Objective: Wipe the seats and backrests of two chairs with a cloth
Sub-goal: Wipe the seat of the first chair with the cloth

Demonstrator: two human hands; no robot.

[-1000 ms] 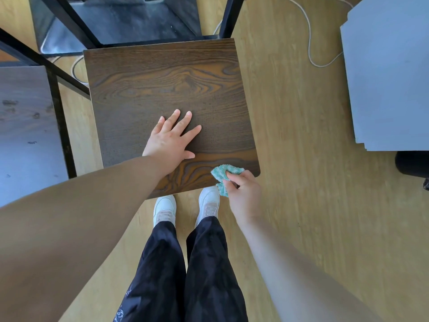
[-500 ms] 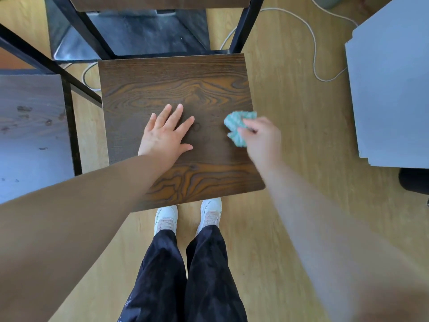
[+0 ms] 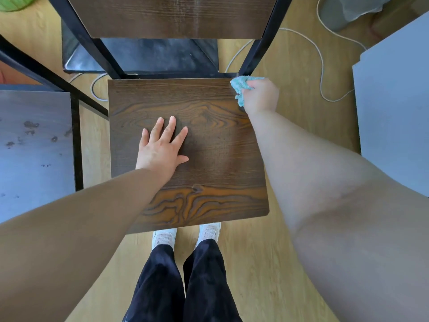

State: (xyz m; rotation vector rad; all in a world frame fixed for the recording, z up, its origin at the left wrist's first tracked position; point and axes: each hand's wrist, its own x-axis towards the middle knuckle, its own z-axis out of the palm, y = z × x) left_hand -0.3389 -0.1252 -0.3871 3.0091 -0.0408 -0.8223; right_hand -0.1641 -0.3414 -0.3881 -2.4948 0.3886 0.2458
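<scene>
Far left: dark scuffed panel (image 3: 34,147) in a black frame, can't tell if it's the second chair.

Left hand (image 3: 160,152): flat, fingers straight and spread, palm down on the middle-left of the seat (image 3: 209,163). Holds nothing, looks like bracing.

Backrest (image 3: 162,17): past the seat's far edge, at the top of frame, with pale streaks on it.

Cloth (image 3: 240,86): bunched, on the seat's far right corner, just beside the right back post.

Right hand (image 3: 262,96): fingers curled round the cloth, pressing it onto that corner.

Key geometry: from the cloth, the rest of the seat lies left and toward the person. My read is that the next stroke runs left along the far edge or back toward the person. The left hand sits in the way of a mid-seat pass. Right hand is much nearer the backrest.

Right of chair: white cable (image 3: 321,66) on the floor, grey board (image 3: 394,101).
</scene>
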